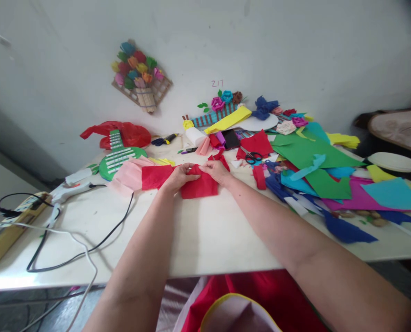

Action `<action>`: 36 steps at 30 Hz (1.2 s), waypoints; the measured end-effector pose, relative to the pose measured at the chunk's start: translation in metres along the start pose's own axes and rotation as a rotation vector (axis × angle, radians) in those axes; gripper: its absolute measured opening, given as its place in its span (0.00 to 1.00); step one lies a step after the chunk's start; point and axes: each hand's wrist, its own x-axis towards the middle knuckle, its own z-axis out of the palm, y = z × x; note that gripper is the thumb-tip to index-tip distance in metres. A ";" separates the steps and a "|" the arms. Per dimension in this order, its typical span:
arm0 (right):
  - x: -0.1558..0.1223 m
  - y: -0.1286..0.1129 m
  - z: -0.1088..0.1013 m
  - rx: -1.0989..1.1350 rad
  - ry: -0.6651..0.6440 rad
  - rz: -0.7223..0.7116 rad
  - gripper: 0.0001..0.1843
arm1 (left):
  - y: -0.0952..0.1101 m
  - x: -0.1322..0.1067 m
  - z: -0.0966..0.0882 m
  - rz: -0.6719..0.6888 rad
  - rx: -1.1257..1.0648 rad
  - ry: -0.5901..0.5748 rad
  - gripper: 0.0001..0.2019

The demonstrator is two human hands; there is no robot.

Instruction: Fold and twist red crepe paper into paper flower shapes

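Red crepe paper [200, 185]: lying flat on the white table [205, 235], near its middle, with both hands pressing along its upper edge.
Left hand [179, 177]: curling its fingers over the sheet's top left corner, pinching a fold; not fully closed.
Right hand [218, 171]: resting on the top right corner, fingers bent and gripping the paper's edge.
Handling: looking light, thin and limp; likely tearing or creasing easily, so the edges and corners are the safest places to hold.
Neighbours: a second red sheet [155, 176] and pink crepe [129, 175] lying just left; scissors [252, 157] sitting beyond, to the right, among coloured paper scraps.
Glue gun [70, 190]: lying well apart at the left.
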 end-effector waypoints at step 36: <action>0.006 0.014 -0.007 0.305 -0.076 0.196 0.14 | 0.004 -0.002 -0.001 -0.126 0.192 -0.033 0.19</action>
